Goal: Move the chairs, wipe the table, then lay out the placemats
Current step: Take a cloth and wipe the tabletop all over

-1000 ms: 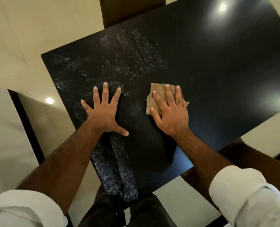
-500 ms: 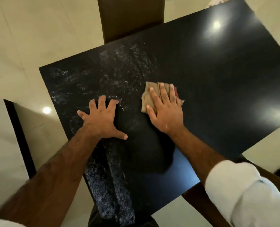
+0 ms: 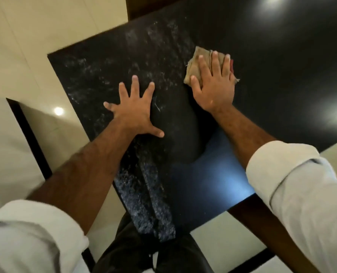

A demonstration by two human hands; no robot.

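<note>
1. My left hand [image 3: 135,113] lies flat, fingers spread apart, on the black worktop [image 3: 281,75].
2. My right hand [image 3: 214,85] presses flat, fingers extended, on the tan cloth [image 3: 195,64], which sits under my fingers, past my left hand.

The tabletop [image 3: 281,79] is black and shiny, with pale dusty smears on its left part. A tan folded cloth [image 3: 195,64] lies flat on it near the middle, with frayed edges. A brown chair [image 3: 155,6] stands at the far edge.
</note>
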